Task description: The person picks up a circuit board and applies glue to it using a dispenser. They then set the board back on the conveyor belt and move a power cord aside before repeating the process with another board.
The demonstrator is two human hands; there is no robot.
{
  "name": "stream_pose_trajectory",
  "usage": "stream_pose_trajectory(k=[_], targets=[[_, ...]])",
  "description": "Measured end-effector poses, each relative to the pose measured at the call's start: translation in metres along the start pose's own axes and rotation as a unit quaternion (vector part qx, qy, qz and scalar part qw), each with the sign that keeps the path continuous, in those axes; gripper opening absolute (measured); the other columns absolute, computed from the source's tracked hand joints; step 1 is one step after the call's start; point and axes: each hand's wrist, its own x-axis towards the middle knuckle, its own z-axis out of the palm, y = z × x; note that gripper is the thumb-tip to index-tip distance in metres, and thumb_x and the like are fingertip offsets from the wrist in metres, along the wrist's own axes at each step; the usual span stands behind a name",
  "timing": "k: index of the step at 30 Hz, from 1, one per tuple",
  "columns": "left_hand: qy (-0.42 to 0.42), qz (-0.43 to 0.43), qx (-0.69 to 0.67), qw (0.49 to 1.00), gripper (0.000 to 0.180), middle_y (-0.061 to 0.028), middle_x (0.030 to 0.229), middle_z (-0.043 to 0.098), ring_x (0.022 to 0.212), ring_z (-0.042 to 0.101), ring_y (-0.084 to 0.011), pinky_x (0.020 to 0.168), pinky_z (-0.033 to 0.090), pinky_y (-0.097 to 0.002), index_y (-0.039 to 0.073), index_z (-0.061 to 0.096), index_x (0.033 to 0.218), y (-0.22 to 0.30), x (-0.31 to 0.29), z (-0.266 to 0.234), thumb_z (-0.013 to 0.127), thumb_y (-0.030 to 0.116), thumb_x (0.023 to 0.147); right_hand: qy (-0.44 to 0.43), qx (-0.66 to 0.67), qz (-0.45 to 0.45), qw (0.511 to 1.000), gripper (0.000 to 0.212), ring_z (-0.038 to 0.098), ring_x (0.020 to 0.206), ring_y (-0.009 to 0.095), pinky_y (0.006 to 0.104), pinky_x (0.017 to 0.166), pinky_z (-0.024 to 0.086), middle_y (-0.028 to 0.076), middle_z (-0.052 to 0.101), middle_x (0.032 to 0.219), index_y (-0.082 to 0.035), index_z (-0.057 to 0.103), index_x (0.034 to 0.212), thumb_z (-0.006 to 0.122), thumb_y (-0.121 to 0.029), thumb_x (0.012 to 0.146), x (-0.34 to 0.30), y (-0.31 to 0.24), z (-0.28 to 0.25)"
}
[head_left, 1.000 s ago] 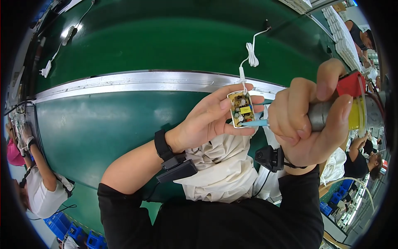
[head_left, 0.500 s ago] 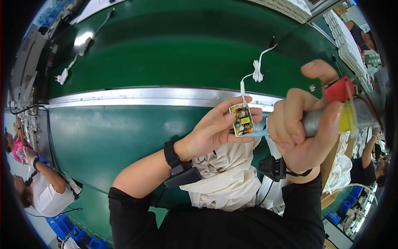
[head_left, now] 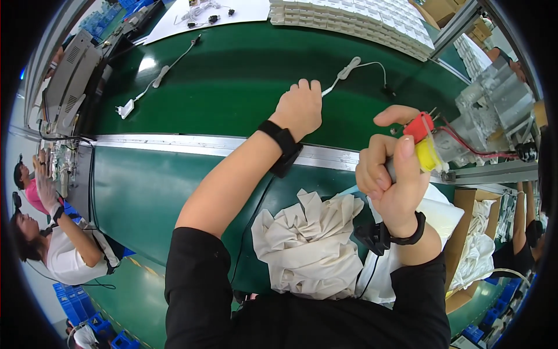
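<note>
My left hand (head_left: 297,110) reaches over the green conveyor belt, fingers curled down. It is closed on a small open-cased power adapter, hidden beneath the hand; the white cable (head_left: 349,68) comes out beside the fingers, bundled, with a dark plug lying on the belt. My right hand (head_left: 390,180) grips a grey dispensing gun with a red switch (head_left: 419,126), a yellow part (head_left: 427,155) and wires. Its thumb lies near the switch. The light-blue tapered nozzle (head_left: 350,191) points left, above a crumpled cream cloth (head_left: 311,241) in front of me.
Another adapter (head_left: 125,109) with a cable lies at the belt's left. A metal rail (head_left: 192,141) divides belt and near surface. White cases (head_left: 354,26) are stacked at the back. A cardboard box (head_left: 465,203) stands right. A co-worker (head_left: 72,250) is at left.
My left hand has moved up and away from the nozzle onto the belt, turning over so the adapter's circuit board no longer shows. My right hand has shifted slightly left with the gun.
</note>
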Motion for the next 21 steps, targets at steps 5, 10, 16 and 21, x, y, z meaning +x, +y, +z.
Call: stream_pose_trajectory(k=[5, 10, 16, 21], targets=[[0.183, 0.093, -0.104, 0.973, 0.04, -0.0219, 0.107, 0.055, 0.1, 0.054, -0.0368, 0.087, 0.047, -0.0403, -0.003, 0.051, 0.112, -0.05, -0.016, -0.029, 0.062, 0.02, 0.081, 0.011, -0.006, -0.001, 1.0, 0.032, 0.031, 0.042, 0.003, 0.0195, 0.039, 0.024, -0.002, 0.038, 0.053, -0.001, 0.043, 0.107, 0.05, -0.029, 0.093, 0.001, -0.003, -0.005], [0.168, -0.058, 0.196, 0.964, 0.039, -0.0156, 0.119, 0.053, 0.114, 0.048, -0.0318, 0.094, 0.041, -0.0461, 0.004, 0.049, 0.118, -0.193, -0.057, -0.083, 0.058, 0.013, 0.081, 0.01, -0.015, 0.002, 1.0, 0.031, 0.031, 0.042, 0.003, 0.0197, 0.039, 0.024, -0.002, 0.039, 0.054, -0.001, 0.043, 0.107, 0.05, -0.028, 0.093, 0.0, -0.01, 0.001], [0.043, -0.244, 0.452, 0.857, 0.04, -0.0094, 0.122, 0.052, 0.127, 0.038, -0.0255, 0.098, 0.033, -0.0581, 0.008, 0.044, 0.121, -0.329, -0.125, -0.117, 0.052, 0.008, 0.081, -0.011, -0.025, -0.021, 0.999, 0.031, 0.029, 0.04, 0.004, 0.02, 0.038, 0.024, -0.002, 0.035, 0.052, -0.002, 0.04, 0.105, 0.047, -0.03, 0.094, 0.001, -0.017, 0.009], [-0.066, -0.239, 0.424, 0.871, 0.037, -0.0116, 0.116, 0.056, 0.115, 0.05, -0.0263, 0.098, 0.036, -0.0498, 0.009, 0.047, 0.12, -0.35, -0.133, -0.134, 0.054, 0.012, 0.084, -0.024, -0.058, -0.035, 0.997, 0.035, 0.027, 0.036, 0.005, 0.0207, 0.034, 0.022, -0.003, 0.03, 0.049, -0.003, 0.037, 0.104, 0.043, -0.037, 0.096, 0.003, -0.021, 0.013]])
